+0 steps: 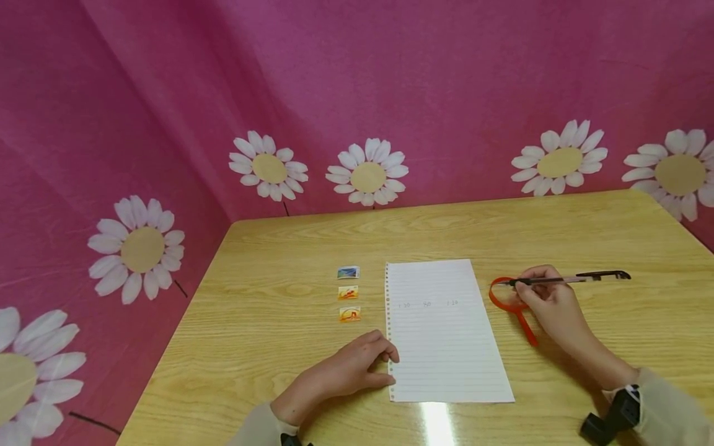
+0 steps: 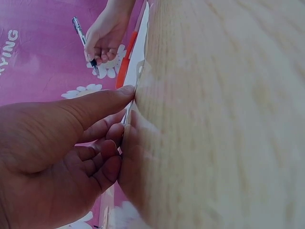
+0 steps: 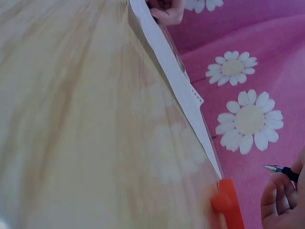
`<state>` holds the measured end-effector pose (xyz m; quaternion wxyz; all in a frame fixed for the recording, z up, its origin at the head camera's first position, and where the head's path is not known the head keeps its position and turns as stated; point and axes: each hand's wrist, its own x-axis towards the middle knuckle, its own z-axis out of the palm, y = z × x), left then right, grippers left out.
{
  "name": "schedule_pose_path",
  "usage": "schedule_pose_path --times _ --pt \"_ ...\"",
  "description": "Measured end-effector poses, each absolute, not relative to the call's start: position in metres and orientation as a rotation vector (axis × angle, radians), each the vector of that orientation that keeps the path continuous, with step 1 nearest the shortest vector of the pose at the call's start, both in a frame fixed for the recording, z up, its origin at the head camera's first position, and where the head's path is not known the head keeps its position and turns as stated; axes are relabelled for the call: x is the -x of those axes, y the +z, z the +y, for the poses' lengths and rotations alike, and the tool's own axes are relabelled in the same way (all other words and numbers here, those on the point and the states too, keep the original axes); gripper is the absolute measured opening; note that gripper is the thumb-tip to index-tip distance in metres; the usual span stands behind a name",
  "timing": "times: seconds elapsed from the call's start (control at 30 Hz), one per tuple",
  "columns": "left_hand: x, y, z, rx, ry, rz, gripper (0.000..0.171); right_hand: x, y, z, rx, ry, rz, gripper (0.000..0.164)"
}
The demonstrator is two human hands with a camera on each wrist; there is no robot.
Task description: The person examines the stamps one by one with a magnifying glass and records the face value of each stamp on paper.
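My right hand (image 1: 555, 303) pinches a capped-end pen (image 1: 558, 280) between thumb and fingers, its tip pointing left. Beneath the pen tip lies a red magnifying glass (image 1: 522, 325). The pen tip (image 3: 274, 168) shows apart from the tabletop in the right wrist view. At the lower left edge of a lined loose-leaf sheet (image 1: 446, 359), my left hand (image 1: 357, 362) rests with loosely bent fingers, the thumb touching the margin. Faint handwritten figures, seemingly 1.20, 80 and 1.20, cross the sheet. Left of it, a blue stamp (image 1: 348, 272) and two yellow-orange stamps (image 1: 348, 293) form a column.
A light wooden table (image 1: 279, 279) carries everything. Pink cloth (image 1: 446, 80) printed with white daisies hangs behind and to the left. Light glares on the tabletop below the sheet.
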<state>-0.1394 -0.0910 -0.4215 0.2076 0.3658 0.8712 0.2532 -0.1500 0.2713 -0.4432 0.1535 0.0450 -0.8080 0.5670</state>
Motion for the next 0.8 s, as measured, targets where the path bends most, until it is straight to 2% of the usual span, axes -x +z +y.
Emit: schedule_pose_path --times 0.43,0.8 --pt "0.139 -0.421 -0.091 -1.017 0.705 2.429 0.022 0.145 -0.443 0.303 -0.029 1.564 -2.326 0.010" --pt "0.139 -0.421 -0.092 -1.022 0.714 2.428 0.022 0.139 -0.441 0.320 -0.022 1.717 -2.228 0.015"
